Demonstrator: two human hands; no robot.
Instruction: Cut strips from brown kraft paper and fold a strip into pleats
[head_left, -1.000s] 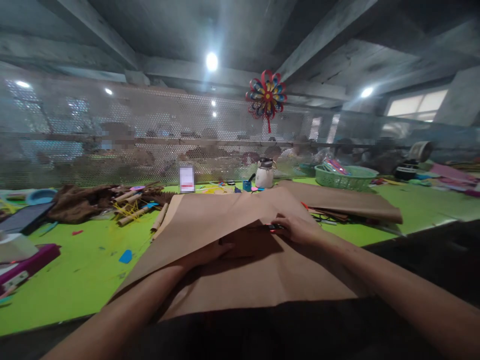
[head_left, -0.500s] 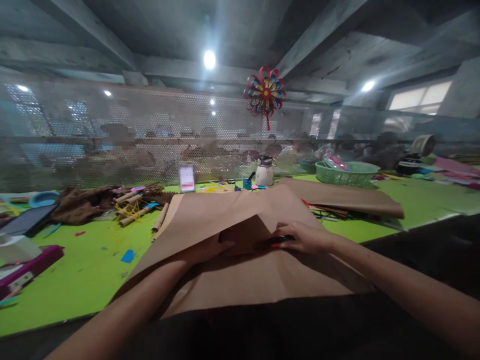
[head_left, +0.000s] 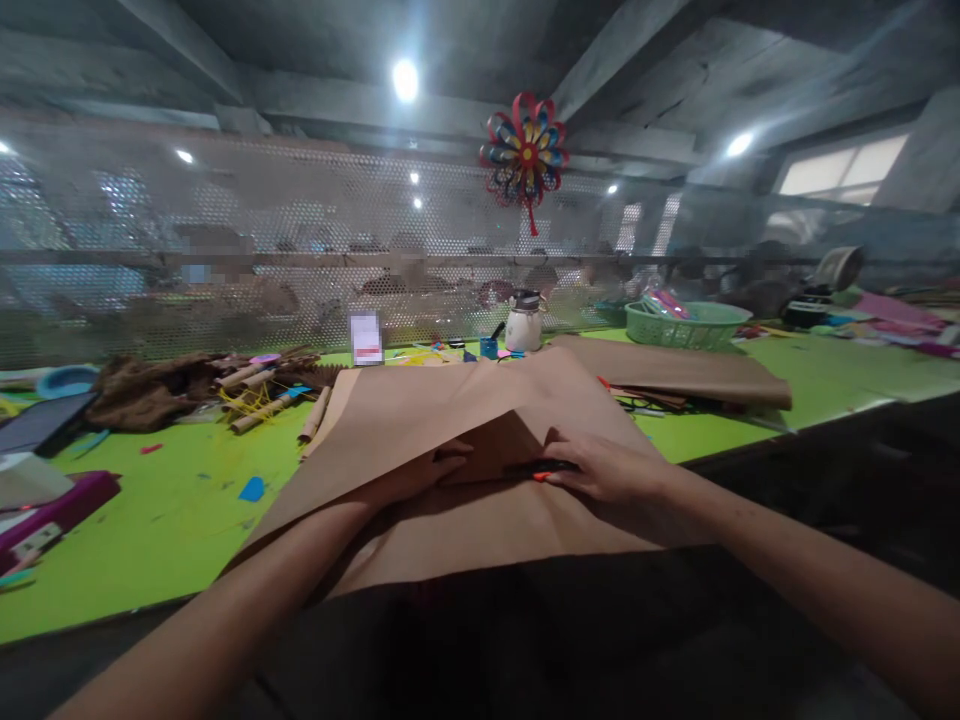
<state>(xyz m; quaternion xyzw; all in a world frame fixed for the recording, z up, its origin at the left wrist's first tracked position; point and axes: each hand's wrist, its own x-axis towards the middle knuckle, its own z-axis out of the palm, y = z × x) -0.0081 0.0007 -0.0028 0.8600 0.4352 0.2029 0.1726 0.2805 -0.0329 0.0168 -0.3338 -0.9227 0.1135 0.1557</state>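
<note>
A large sheet of brown kraft paper [head_left: 480,540] lies folded over on the green table, its upper layer raised in a peak near the middle. Under that raised layer rests my left hand [head_left: 431,470], fingers stretched out and partly apart on the lower layer. My right hand [head_left: 600,465] is closed round a black and orange utility knife [head_left: 551,468], whose front end points left along the fold, toward my left fingers. The blade itself is too dark to make out.
Paper tubes [head_left: 262,408] with yellow string and brown cloth [head_left: 150,390] lie at left, near a purple power strip [head_left: 64,520]. Behind stand a white kettle [head_left: 523,328] and a green basket [head_left: 690,328]. More brown paper [head_left: 690,375] lies at right. A perforated screen backs the table.
The camera view has tilted slightly down, so the scene sits higher. The knife in my right hand has shifted slightly left relative to the paper. My left fingers have spread a little.
</note>
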